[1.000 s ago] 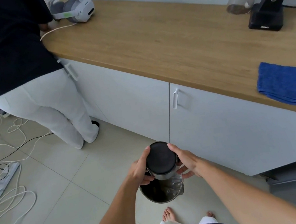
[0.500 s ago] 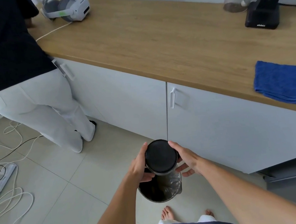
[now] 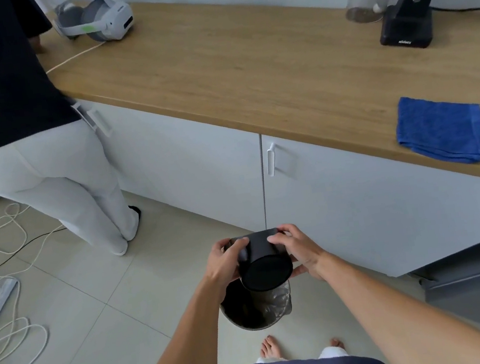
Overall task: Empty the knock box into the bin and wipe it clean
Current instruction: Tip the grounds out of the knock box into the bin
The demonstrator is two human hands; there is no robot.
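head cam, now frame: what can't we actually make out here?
Head view only:
- Inside of the black cylindrical knock box: its mouth faces away, only the base shows.
- Contents of the lined round floor bin: dark, partly covered by the box and left hand.
- Right hand palm side: hidden behind the box.

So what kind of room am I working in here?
Probably a kitchenette or office pantry used for recording: a long wooden counter over white cabinets, a small lined bin on the tiled floor, and a VR headset on the counter.
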